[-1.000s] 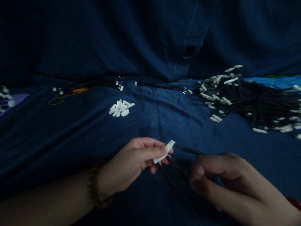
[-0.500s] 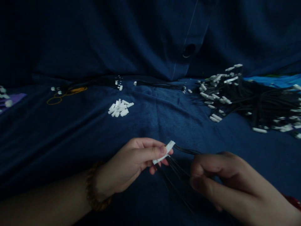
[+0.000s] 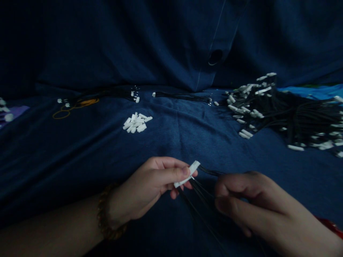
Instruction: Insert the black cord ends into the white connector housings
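Between thumb and fingers, my left hand (image 3: 163, 176) pinches a long white connector (image 3: 194, 167), tilted up to the right. Thin black wires (image 3: 200, 192) run from the connector down and to the right. Some of them reach my right hand (image 3: 249, 203), whose thumb and index finger are pressed together at the right of the connector. One or more black wires pass into that pinch; the exact grip is dark and partly hidden.
A small pile of white connectors (image 3: 136, 122) lies on the dark blue cloth (image 3: 88, 153). Behind it are wire bundles (image 3: 182, 96) and yellow rubber bands (image 3: 61, 114). A large heap of black wires (image 3: 297, 114) with white ends lies at the right.
My right hand has shifted very slightly to the left, toward the connector. My left hand and the connector have hardly moved.
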The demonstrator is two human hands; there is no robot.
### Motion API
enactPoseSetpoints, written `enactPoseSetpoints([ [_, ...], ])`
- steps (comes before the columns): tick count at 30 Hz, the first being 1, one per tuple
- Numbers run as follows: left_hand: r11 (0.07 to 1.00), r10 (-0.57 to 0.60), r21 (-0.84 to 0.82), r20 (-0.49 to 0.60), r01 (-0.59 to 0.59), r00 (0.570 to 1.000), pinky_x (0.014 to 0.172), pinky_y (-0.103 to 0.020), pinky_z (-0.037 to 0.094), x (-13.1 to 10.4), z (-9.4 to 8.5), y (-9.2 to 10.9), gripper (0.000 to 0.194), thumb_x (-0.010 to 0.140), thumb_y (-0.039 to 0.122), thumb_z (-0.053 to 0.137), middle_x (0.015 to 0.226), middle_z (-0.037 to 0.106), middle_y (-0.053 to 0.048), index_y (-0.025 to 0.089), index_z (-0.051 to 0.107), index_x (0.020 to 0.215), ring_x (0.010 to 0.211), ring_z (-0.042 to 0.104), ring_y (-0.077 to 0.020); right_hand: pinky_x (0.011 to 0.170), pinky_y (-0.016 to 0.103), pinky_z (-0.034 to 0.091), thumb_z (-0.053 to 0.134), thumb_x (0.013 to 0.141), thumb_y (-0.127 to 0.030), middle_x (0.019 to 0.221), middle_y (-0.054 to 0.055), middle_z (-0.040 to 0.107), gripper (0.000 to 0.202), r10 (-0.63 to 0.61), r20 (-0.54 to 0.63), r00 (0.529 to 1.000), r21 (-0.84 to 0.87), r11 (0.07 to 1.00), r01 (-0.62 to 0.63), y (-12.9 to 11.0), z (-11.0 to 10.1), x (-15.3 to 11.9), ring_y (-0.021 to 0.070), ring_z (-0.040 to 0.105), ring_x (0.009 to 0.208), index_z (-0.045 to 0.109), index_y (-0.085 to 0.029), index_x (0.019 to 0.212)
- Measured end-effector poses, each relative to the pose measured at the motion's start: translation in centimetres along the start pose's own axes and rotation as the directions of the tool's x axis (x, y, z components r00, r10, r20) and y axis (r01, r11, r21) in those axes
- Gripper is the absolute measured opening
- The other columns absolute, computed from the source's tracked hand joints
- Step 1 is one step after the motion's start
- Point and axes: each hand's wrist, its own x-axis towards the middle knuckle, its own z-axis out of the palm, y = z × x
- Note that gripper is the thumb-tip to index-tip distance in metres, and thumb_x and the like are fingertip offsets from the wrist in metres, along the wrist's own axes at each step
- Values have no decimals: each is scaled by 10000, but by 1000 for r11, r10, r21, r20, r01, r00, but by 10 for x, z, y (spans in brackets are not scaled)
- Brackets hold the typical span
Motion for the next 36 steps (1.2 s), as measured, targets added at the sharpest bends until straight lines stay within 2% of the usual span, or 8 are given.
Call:
enactPoseSetpoints([
  [14, 999, -7, 33, -11, 7, 1000, 463, -114, 343, -1, 1, 0, 83, 722, 217, 640, 650, 618, 6, 156, 686, 755, 570, 517, -37, 421, 175, 261, 394, 824, -231, 493, -42, 380, 243, 32, -2, 999, 28, 999, -32, -1, 1, 1, 61, 326, 461, 420, -154, 595],
  [19, 995, 31, 95, -22, -29, 999, 459, -119, 346, -1, 3, -1, 117, 721, 243, 644, 648, 604, 5, 142, 680, 767, 577, 508, -45, 410, 170, 269, 377, 828, -241, 488, -42, 380, 243, 33, -25, 999, 13, 999, -32, -1, 0, 0, 60, 327, 448, 428, -156, 606],
  [22, 984, 80, 165, -43, -72, 996, 461, -134, 355, -1, 5, -2, 157, 723, 278, 639, 648, 600, 4, 143, 676, 794, 571, 496, -56, 427, 176, 297, 368, 832, -247, 525, -29, 408, 229, -42, -70, 997, -140, 990, 32, -3, 2, 0, 71, 374, 475, 453, -164, 636],
  [26, 951, 118, 293, -50, -99, 992, 477, -169, 371, -2, 8, -4, 168, 734, 296, 615, 691, 619, -5, 156, 672, 805, 545, 481, -68, 498, 206, 339, 377, 854, -256, 645, -4, 537, 166, -167, -147, 975, -378, 920, 101, -5, 8, 2, 94, 486, 554, 507, -179, 786],
  [31, 922, 131, 372, -46, -104, 990, 493, -202, 377, -3, 10, -4, 147, 732, 277, 598, 676, 599, -8, 143, 659, 731, 541, 474, -89, 527, 211, 349, 376, 858, -190, 682, 9, 556, 148, -345, -185, 920, -490, 844, 218, -5, 16, 7, 101, 506, 598, 508, -168, 796],
  [36, 910, 142, 397, -34, -117, 989, 503, -206, 362, -4, 11, -5, 174, 753, 298, 574, 691, 607, -11, 150, 665, 749, 545, 470, -89, 515, 218, 352, 373, 857, -161, 669, 13, 548, 151, -405, -189, 894, -562, 792, 240, -2, 17, 9, 107, 501, 583, 513, -159, 801],
])
